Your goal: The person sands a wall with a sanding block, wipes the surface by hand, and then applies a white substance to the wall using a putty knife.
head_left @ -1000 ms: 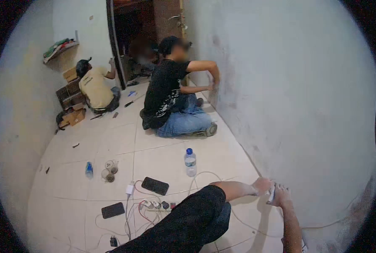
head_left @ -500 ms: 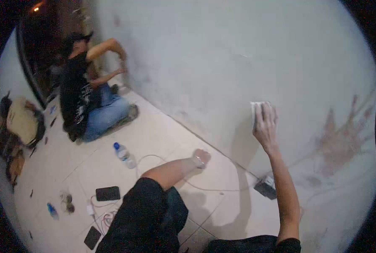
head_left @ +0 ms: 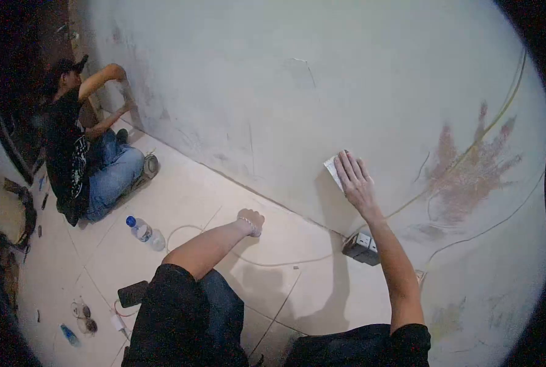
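Observation:
My right hand [head_left: 355, 180] presses a small whitish folded sheet [head_left: 332, 169], which looks like sandpaper, against the pale wall [head_left: 248, 92]. Its fingers lie close together over the sheet, whose left edge sticks out. My left hand [head_left: 253, 221] is closed in a fist low over the tiled floor [head_left: 193, 287], apart from the wall; no object shows in it. A bracelet circles that wrist. Below my right hand, a grey and white socket box [head_left: 363, 248] sits at the foot of the wall. A reddish-brown stain [head_left: 469, 174] marks the wall to the right.
A person [head_left: 83, 140] in a black shirt and cap sits by the wall at left. A water bottle [head_left: 143, 231], a phone [head_left: 133, 293], sunglasses [head_left: 86, 318] and a small blue item [head_left: 69, 335] lie on the floor. One cable [head_left: 273, 264] runs to the socket box; another hangs down the wall.
The view has swung to the right, so the scene sits further left. My right hand is lower on the wall, its fingers flatter over the sheet. My left hand stays in a fist.

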A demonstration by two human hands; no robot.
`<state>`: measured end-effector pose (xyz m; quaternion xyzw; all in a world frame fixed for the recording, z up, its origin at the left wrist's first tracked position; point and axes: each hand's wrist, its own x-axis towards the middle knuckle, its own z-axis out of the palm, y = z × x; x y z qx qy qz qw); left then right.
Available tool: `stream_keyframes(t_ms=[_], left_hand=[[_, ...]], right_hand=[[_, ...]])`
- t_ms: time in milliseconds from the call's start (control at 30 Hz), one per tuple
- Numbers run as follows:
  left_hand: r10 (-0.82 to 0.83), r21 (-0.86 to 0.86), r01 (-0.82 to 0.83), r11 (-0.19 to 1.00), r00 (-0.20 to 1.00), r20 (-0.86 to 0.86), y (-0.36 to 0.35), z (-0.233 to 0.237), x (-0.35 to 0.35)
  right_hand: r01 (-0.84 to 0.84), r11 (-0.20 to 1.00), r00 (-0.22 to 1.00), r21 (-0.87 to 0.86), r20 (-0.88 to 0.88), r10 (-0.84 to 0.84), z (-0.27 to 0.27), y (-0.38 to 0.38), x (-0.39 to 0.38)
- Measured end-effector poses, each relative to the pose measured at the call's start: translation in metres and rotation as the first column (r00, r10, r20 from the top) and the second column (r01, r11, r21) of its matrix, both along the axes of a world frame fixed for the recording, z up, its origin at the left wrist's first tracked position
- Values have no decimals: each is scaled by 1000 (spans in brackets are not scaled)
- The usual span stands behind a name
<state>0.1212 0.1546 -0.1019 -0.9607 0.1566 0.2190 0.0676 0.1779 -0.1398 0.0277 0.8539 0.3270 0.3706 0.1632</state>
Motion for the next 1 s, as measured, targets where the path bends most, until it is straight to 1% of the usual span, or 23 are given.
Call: stream_keyframes(t_ms=[33, 67, 133, 167, 233, 267, 333, 367, 433, 500, 567, 633, 733, 833, 867, 933, 967, 1000], left_hand=[[-7, 8, 7, 1000, 1000, 13, -1, 0, 1], [-8, -1, 8, 1000, 1000, -12, -3, -1, 3], [-10, -21, 9, 1000, 998, -62, -9, 11, 3], [-31, -5, 31, 1000, 998, -55, -9, 18, 1], [-64, 25, 65, 998, 997, -30, -15, 33, -3], [-39, 21, 40, 999, 998, -47, -9, 23, -3], [15, 20, -13, 1000, 996, -93, -5, 19, -2], [11, 29, -8, 1000, 997, -79, -2, 12, -7], [2, 52, 1, 999, 999, -50, 3, 8, -8], [-13, 61, 19, 998, 995, -99, 3, 10, -8], [-22, 57, 29, 998, 993, -115, 1, 10, -9], [-20, 48, 25, 999, 995, -99, 3, 4, -10], [-2, 67, 11, 998, 991, -134, -3, 13, -9], [-19, 45, 26, 999, 990, -141, -10, 24, -11], [-15, 32, 19, 999, 992, -126, -10, 24, -10], [-9, 5, 10, 1000, 995, -98, -9, 10, -7], [-8, 12, 9, 1000, 996, -90, -9, -2, -2], [-11, 4, 11, 1000, 996, -92, -9, -1, -4]], right_hand=[[-20, 999, 1000, -30, 4, 20, -6, -5, 4], [-29, 998, 1000, -56, 2, 29, -8, -7, 8], [-51, 993, 999, -111, -2, 51, 0, -5, 8], [-52, 991, 998, -122, -31, 49, 4, -3, 8], [-107, 994, 991, -13, -83, 105, 17, 13, 16], [-125, 991, 986, 45, -101, 129, 8, 30, 18], [-92, 995, 996, 26, 24, 91, 16, 77, 29], [-78, 997, 994, 11, 83, 77, 19, 90, 30], [-55, 998, 994, -36, 98, 58, 22, 91, 33], [-56, 996, 994, -74, 93, 62, 17, 79, 32], [-88, 990, 992, -113, 82, 98, 6, 41, 25], [-62, 976, 998, -207, 10, 66, -6, 7, 7], [-58, 935, 997, -351, -69, 36, -35, -25, -6], [-71, 935, 996, -346, -78, 47, -46, -19, 0], [-75, 948, 996, -310, -60, 59, -45, -9, 7], [-82, 968, 997, -235, -28, 78, -30, 27, 15], [-41, 979, 999, -198, 6, 43, -20, 49, 18], [-2, 988, 999, -154, 38, 8, -6, 74, 21]])
